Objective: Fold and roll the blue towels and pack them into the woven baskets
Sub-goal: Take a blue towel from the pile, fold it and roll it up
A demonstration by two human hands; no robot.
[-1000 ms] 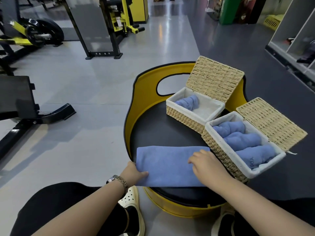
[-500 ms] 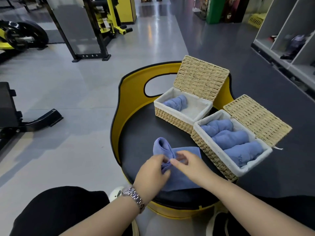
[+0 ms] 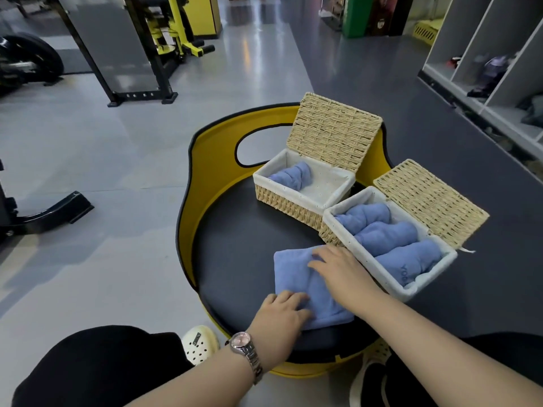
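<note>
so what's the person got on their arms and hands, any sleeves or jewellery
Both forearms are bare, with no sleeves in view and no gloves. The left hand has a silver metal link watch with a pinkish round face on its wrist. The right hand and its wrist carry nothing: no watch or bracelet, and no rings show on the fingers.

Two open woven baskets [image 3: 286,201] [image 3: 390,279], four rolled blue towels [image 3: 289,177] [image 3: 364,215] [image 3: 386,236] [image 3: 410,259], one folded towel [image 3: 296,270], two hands [image 3: 279,314] [image 3: 342,267]

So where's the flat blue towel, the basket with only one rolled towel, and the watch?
Flat blue towel [image 3: 296,271]: head view, its bare upper left part.
Woven basket with one rolled towel [image 3: 286,202]: head view, front wicker wall.
Silver wristwatch [image 3: 241,341]: head view, its pink face.
</note>
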